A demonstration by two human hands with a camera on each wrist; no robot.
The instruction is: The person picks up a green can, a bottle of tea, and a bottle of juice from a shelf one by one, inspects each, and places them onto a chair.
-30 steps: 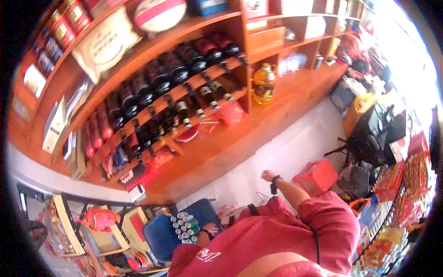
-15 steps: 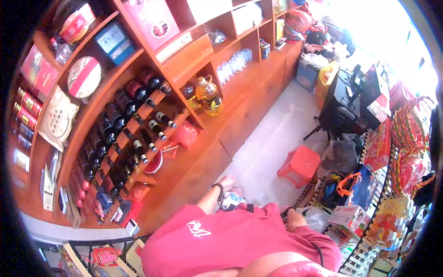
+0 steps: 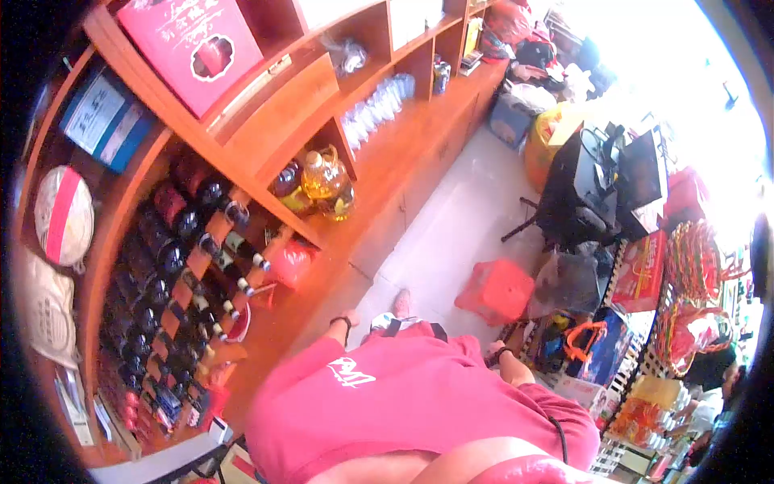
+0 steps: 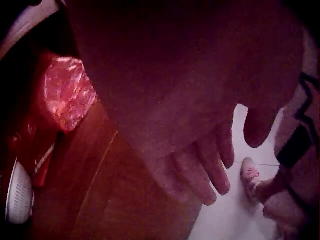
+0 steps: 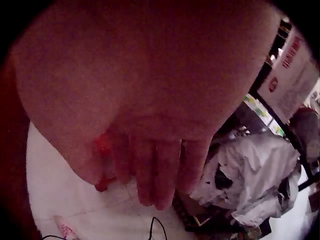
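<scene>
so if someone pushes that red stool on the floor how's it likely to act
The red stool looks like moulded plastic, so it's probably light and fairly stiff. Its flat-sided shape makes rolling unlikely. The floor looks smooth and shiny, so a low push would likely slide it.

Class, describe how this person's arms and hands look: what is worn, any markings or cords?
A pinkish-red top carries white lettering; its right sleeve leaves the forearm bare, with a thin black cord lying on the sleeve. The left hand is gloveless, with a dark wristband; the right hand likewise.
</scene>
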